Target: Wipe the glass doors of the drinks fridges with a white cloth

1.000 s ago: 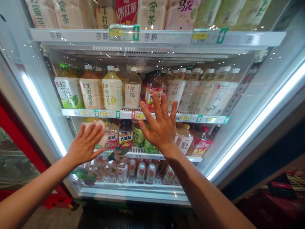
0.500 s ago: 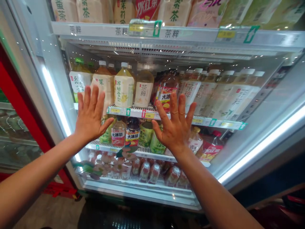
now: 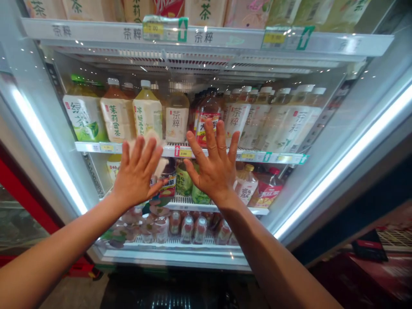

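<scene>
Left hand flat, fingers spread over pale cloth, apparently against glass door; right hand open too, splayed. Cloth should be light, limp; best held under full palm.

The left hand and the right hand are bare, with slender fingers narrowing to rounded tips and a shorter thumb on each. Fine creases mark the right hand's finger joints (the nails are too blurred to describe). The left forearm and right forearm are also bare, smooth in outline, slimmest at the wrists and widening downward.
</scene>
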The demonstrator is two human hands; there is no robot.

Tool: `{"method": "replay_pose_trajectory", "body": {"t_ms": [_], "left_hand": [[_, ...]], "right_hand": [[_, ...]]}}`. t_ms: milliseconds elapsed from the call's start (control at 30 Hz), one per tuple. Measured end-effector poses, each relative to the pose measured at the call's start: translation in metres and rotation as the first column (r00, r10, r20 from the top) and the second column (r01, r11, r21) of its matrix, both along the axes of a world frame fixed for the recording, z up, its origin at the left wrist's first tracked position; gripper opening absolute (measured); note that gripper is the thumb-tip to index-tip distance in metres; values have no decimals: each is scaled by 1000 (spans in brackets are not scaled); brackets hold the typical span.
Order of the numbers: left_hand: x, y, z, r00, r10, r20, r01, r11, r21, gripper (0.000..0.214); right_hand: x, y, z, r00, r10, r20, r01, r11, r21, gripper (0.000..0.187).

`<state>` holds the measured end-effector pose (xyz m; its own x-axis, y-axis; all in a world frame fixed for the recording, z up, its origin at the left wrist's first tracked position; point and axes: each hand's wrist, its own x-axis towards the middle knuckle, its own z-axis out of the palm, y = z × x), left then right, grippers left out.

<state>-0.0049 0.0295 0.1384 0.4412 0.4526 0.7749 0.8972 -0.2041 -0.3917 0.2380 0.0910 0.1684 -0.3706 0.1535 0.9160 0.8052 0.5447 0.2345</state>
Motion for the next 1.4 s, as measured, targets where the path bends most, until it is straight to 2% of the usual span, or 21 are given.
{"method": "replay_pose_trajectory", "body": {"t_ms": [67,133,267,333,367,467,533,567,633,733,767,833,900,933,1000,1067,1133,1167,1233,1333,1400], "left_hand": [[3,-2,-19,987,-70,-146,65,997,-42,90],[3,-4,-21,968,-119,-223,103,991,-84,81],[11,4,35,997,-74,-23,74,997,-15,83],[15,7,47,998,-31,50,30,999,25,88],[16,6,40,999,-30,41,29,999,26,90],[5,-1,-5,987,-115,-117,109,993,-52,88],[-4,-5,-20,965,-159,-208,135,983,-125,80],[-7,-6,-15,966,-157,-205,129,981,-145,78],[-6,-3,14,988,-108,-109,94,987,-131,80],[4,2,49,998,-12,67,13,1000,-13,90],[5,2,47,998,-14,67,13,1000,15,91],[1,-1,25,997,-65,-44,66,998,17,90],[-13,-5,2,973,-118,-198,113,993,-34,81],[-22,-6,-1,964,-124,-235,113,992,-57,78],[-40,-6,18,977,-85,-196,74,996,-58,77],[-53,-4,52,1000,8,-3,-8,1000,18,80],[-60,-5,72,982,62,180,-84,990,116,85],[-62,-7,70,974,69,215,-103,983,150,88],[-67,-12,47,990,69,124,-88,984,156,94],[-80,-21,13,967,9,-254,-2,1000,28,92],[-88,-21,23,959,19,-283,-20,1000,1,87]], "right_hand": [[0,0,1,1000,-8,13,9,1000,-7,70],[1,0,2,1000,-17,26,17,1000,-6,68],[2,-1,3,999,-39,33,39,999,6,66],[2,-1,3,999,-45,26,44,998,34,64],[1,-2,3,999,-46,24,45,998,44,63],[1,-3,4,998,-60,27,59,998,39,61],[1,-3,5,997,-76,35,75,997,33,62],[1,-3,5,996,-83,38,82,996,30,62],[2,-4,5,995,-86,44,85,996,27,62],[2,-3,4,997,-67,43,67,998,7,63],[1,-3,4,998,-58,40,58,998,-1,63],[1,-1,3,998,-44,36,44,999,-10,64],[0,0,1,999,-34,31,34,999,3,66],[0,0,1,999,-28,24,27,999,19,68],[-1,0,-1,1000,-12,1,12,998,63,72],[-2,1,-1,1000,7,-16,-6,995,103,77],[-3,1,-2,1000,20,-22,-17,992,125,79],[-3,1,-2,999,23,-22,-20,992,128,79],[-4,1,-2,999,25,-25,-22,991,131,80],[-4,1,-2,999,28,-22,-25,990,139,79],[-4,1,-2,999,28,-20,-24,989,149,77]]}}
